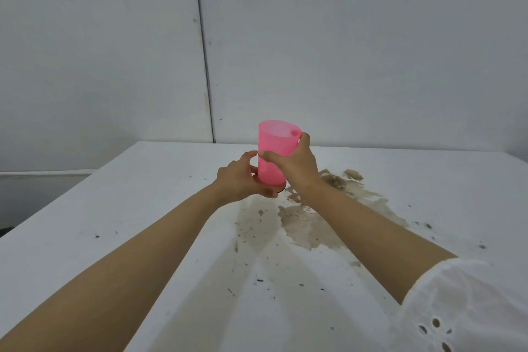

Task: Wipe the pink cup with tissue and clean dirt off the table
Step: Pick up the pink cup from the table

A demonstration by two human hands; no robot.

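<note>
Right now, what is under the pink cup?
The left hand grips the cup at its base, apparently holding it above the table. A brown stain and dark specks mark the table nearby. Fingers cover the cup's underside.

No writing, label, brand, number or sign can be read anywhere in this view. The pink cup has plain sides. The white table and the grey wall panels on the far side carry no legible marks.
</note>
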